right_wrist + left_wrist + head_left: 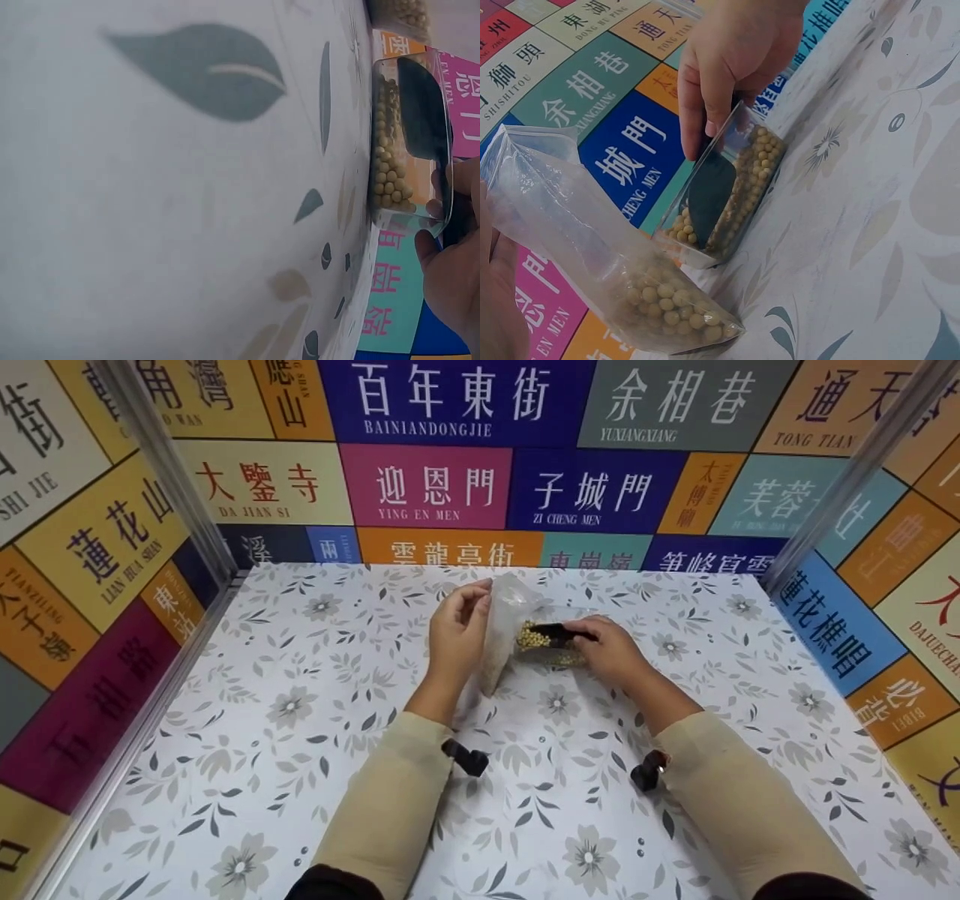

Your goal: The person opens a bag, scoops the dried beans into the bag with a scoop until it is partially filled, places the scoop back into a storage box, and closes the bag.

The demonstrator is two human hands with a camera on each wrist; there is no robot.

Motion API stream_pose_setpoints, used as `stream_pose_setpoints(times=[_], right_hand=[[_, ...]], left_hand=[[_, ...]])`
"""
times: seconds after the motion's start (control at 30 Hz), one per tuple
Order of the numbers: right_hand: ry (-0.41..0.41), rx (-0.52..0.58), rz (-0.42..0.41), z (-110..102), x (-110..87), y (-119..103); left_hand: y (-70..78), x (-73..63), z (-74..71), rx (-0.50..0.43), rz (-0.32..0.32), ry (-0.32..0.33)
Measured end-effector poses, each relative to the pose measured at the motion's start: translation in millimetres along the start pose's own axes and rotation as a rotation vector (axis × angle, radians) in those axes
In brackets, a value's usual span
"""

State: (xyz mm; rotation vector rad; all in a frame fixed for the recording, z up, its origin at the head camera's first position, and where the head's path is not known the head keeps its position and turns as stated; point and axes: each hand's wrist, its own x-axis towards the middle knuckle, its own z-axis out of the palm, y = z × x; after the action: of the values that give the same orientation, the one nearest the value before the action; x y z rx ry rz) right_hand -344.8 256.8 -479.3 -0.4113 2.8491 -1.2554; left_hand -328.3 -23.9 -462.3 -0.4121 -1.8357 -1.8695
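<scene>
My left hand (456, 637) pinches the upper edge of a translucent plastic bag (585, 225), which stands upright on the table. Pale yellow soybeans (671, 304) fill its bottom. To the bag's right is a clear rectangular plastic box (390, 219), also with soybeans inside. My right hand (611, 649) grips a small black scoop (711, 196) by its handle, over the near end of the box in the right wrist view. The scoop's blade reaches down inside the box, with beans (533, 637) beside it. In the left wrist view my left hand (501, 307) shows only partly.
A white tablecloth (300, 780) with grey flowers and leaves covers the table. Colourful panels (435, 487) with street names stand behind and at both sides. Metal posts (161, 457) rise at the back corners. Small black devices (466, 759) sit on both sleeves' cuffs.
</scene>
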Motion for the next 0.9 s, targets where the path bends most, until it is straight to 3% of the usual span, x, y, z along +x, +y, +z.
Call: stream_pose_setpoints(times=[0.3, 0.73, 0.9], right_hand=[[0.055, 0.048, 0.019, -3, -5.3, 3], [0.16, 0.258, 0.1, -19, -12.5, 12], [0.18, 0.275, 0.099, -18, -13.0, 12]], left_hand=[[-1.8, -0.1, 0.8, 0.006, 0.007, -0.011], [-1.5, -0.9, -0.5, 0.031, 0.01, -0.022], [-2.2, -0.4, -0.4, 0.016, 0.014, -0.017]])
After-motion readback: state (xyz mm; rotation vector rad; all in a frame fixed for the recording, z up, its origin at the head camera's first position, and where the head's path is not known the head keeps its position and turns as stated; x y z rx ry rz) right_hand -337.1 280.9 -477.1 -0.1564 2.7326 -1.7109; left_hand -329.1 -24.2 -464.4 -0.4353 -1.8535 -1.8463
